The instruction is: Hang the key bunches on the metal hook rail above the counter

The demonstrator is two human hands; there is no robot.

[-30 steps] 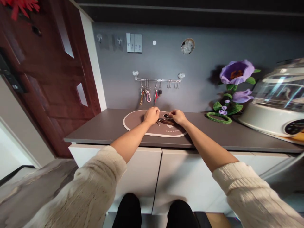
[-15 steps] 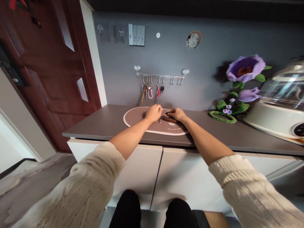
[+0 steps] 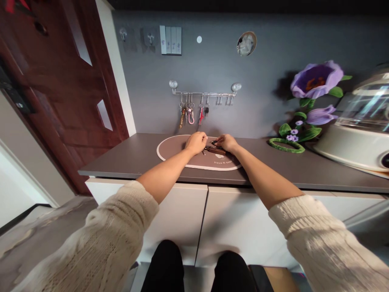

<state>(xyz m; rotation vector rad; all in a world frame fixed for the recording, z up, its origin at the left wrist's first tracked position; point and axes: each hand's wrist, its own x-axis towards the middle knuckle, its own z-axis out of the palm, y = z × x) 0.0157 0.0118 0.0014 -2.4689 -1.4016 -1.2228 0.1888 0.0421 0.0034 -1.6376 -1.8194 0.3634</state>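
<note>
A bunch of keys with a brown fob [image 3: 216, 151] lies low over the oval brown mat [image 3: 172, 151], between my two hands. My left hand [image 3: 197, 142] is closed at its left end, and a metal key [image 3: 204, 152] sticks out below the fingers. From the right, my right hand [image 3: 227, 143] pinches a small dark part of the bunch, its thumb and fingertips pressed together. Exactly which pieces each hand grips is partly hidden by the fingers.
On the grey wall behind, a hook rail [image 3: 203, 94] carries several key sets [image 3: 190, 115]. A purple flower ornament [image 3: 316, 81] and a cream appliance with a clear cover [image 3: 343, 142] stand at the right. White cabinet doors [image 3: 173, 219] are below the counter [image 3: 121, 156].
The camera view has shifted slightly. Both hands stay over the mat with the keys between them; only small finger movement shows.
</note>
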